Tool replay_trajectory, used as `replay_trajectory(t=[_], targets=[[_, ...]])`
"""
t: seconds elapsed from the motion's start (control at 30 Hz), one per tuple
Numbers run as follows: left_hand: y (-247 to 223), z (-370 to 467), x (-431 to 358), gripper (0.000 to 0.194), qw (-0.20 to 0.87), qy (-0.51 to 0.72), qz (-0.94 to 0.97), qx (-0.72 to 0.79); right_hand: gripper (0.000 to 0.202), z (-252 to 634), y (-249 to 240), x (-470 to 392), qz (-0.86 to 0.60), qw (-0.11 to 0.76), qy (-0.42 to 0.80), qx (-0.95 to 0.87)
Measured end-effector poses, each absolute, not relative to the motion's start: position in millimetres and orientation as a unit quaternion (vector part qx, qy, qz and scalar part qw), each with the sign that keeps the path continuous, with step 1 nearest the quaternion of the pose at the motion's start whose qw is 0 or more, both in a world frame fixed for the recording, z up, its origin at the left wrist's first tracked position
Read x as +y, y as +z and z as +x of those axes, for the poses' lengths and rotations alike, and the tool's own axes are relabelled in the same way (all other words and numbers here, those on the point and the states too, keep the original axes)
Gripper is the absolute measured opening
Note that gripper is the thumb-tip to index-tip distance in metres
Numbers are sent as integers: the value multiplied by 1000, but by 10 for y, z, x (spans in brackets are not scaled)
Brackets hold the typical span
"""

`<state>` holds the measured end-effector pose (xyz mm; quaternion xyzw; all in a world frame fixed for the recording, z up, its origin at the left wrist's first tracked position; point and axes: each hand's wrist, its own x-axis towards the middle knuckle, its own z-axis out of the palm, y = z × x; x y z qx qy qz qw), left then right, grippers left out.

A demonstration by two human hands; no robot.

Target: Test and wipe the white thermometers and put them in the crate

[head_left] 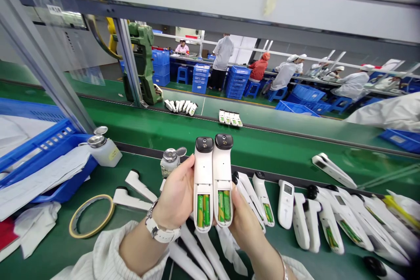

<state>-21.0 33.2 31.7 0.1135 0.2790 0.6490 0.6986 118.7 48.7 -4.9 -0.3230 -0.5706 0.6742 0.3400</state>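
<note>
Two white infrared thermometers with black heads stand side by side in front of me, their battery bays uncovered and green batteries inside. My left hand (pixel 175 194) is closed around the left infrared thermometer (pixel 204 170). On the other side, my right hand (pixel 246 216) grips the right infrared thermometer (pixel 222 166). Below my wrists lie several more white thermometers (pixel 188 256), partly hidden by my arms. Just right of my right hand rests another thermometer (pixel 262 194) with batteries showing.
A tape roll (pixel 72 223), a pump bottle (pixel 110 153) and a blue bin (pixel 74 179) are at left. A second pump bottle (pixel 169 166) stands behind my left hand. Many thermometers (pixel 331 223) cover the right bench. Beyond runs a conveyor (pixel 262 129) carrying thermometer groups; co-workers sit farther back.
</note>
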Motion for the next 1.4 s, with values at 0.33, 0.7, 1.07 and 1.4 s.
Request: replay_trajectory(t=[0.33, 0.7, 1.07, 1.4], targets=[[314, -205, 323, 38, 693, 650, 118, 288, 32, 1165, -126, 443, -264, 381, 669, -581], [258, -201, 310, 28, 667, 681, 170, 249, 29, 1145, -175, 435, -288, 433, 631, -576], [260, -238, 294, 31, 651, 691, 188, 253, 23, 1130, -191, 478, -243, 488, 680, -490], [255, -239, 285, 30, 630, 688, 221, 285, 52, 1149, -248, 465, -243, 477, 656, -532]])
